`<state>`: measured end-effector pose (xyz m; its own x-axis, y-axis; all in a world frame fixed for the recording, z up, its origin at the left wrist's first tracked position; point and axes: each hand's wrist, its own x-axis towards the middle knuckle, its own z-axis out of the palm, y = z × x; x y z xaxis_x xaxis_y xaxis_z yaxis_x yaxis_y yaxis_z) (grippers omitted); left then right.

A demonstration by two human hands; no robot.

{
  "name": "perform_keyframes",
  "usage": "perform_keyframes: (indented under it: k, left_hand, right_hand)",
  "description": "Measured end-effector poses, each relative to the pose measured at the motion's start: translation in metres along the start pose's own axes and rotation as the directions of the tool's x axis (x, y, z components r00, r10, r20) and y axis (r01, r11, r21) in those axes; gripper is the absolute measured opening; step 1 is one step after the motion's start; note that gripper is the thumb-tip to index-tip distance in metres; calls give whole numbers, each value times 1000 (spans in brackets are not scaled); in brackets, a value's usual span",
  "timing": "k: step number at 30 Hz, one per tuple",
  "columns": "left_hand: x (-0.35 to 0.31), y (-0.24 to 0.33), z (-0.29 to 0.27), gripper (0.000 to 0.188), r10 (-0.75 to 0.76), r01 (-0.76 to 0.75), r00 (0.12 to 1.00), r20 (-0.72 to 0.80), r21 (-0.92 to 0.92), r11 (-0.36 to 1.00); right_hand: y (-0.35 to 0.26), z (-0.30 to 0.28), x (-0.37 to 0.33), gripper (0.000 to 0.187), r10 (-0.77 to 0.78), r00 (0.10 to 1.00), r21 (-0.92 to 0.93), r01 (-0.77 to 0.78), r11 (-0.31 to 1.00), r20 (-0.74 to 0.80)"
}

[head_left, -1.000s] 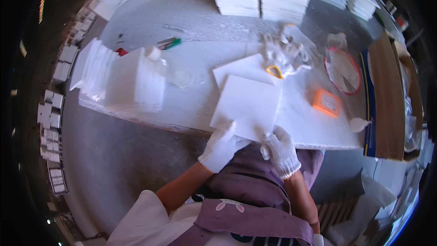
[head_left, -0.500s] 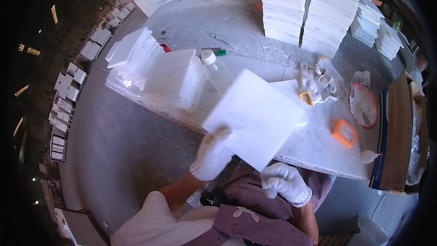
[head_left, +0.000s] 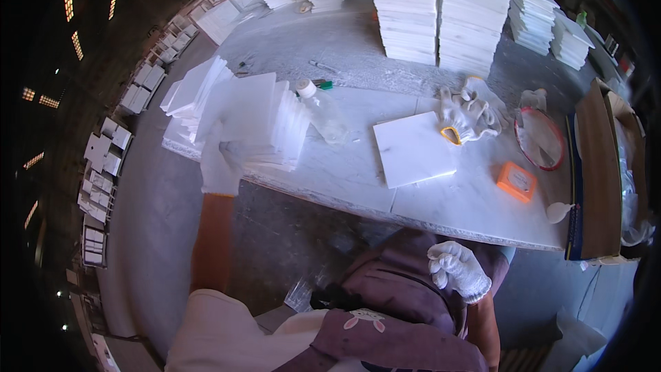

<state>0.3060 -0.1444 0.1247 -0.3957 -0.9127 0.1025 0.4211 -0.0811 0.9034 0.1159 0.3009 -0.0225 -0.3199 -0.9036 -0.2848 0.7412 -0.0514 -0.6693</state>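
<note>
My left hand (head_left: 221, 167), in a white knit glove, reaches to the stacks on the left of the table. It is closed on the side edge of a white marble tile (head_left: 252, 105) at the front of an upright stack; its fingers are partly blurred against the white. My right hand (head_left: 460, 272), also gloved, hovers before my lap below the table's front edge. Its fingers are loosely curled, with nothing visible in them. A single square white tile (head_left: 415, 148) lies flat mid-table. Another group of leaning tiles (head_left: 196, 93) stands farther left.
A clear bottle (head_left: 323, 114) stands beside the stack. Spare gloves (head_left: 473, 114), a red-rimmed round item (head_left: 539, 139), an orange box (head_left: 516, 181) and a white bulb (head_left: 558, 212) lie to the right. A cardboard box (head_left: 595, 179) bounds that side. Tall tile stacks (head_left: 403, 14) rise behind.
My left hand has carried the tile from mid-table leftward to the upright stack, uncovering the flat tile. My right hand has shifted slightly right, away from the tile's corner. The view has turned slightly.
</note>
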Motion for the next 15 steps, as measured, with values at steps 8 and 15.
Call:
perform_keyframes:
  k: [8, 15]
  left_hand:
    - [25, 0, -12, 38, -142, 89, 968, 206, 248, 965]
    - [39, 36, -49, 54, -395, 330, 916, -76, 703, 630]
  right_hand:
    - [3, -21, -14, 37, 9, 995, 3, -9, 1000, -98]
    - [8, -29, -18, 42, -23, 987, -57, 15, 998, -158]
